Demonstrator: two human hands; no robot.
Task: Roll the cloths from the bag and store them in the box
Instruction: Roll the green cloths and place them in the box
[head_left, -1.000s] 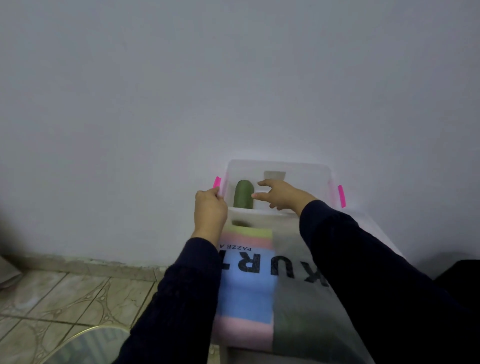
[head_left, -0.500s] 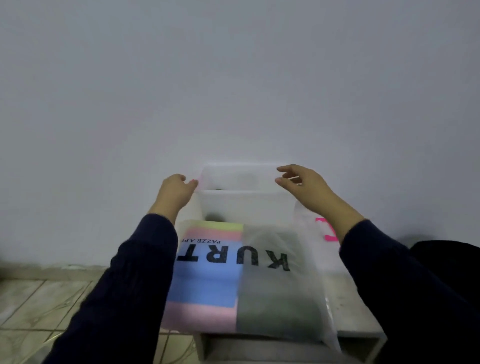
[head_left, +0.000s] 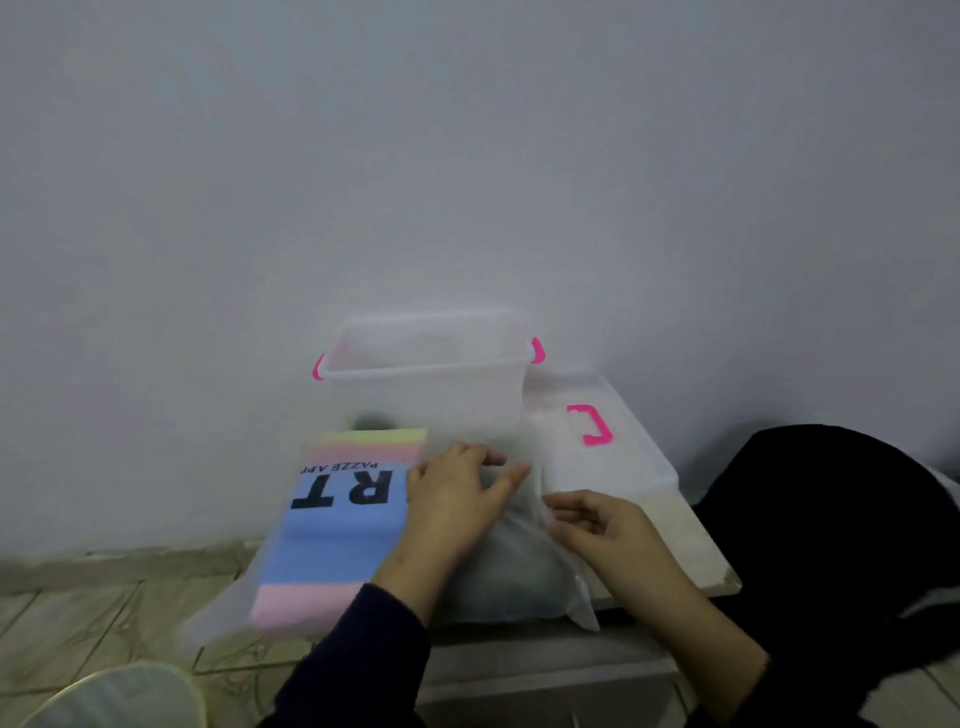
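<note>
Head view: left hand (head_left: 457, 499) lies with fingers straight and slightly spread on the translucent bag (head_left: 509, 566), while right hand (head_left: 597, 525) pinches its edge with curled fingers. Beyond both stands the clear box (head_left: 426, 395), against the wall.

Bench (head_left: 696, 551) under box (head_left: 426, 395), bag (head_left: 332, 545), lid (head_left: 597, 452)
</note>
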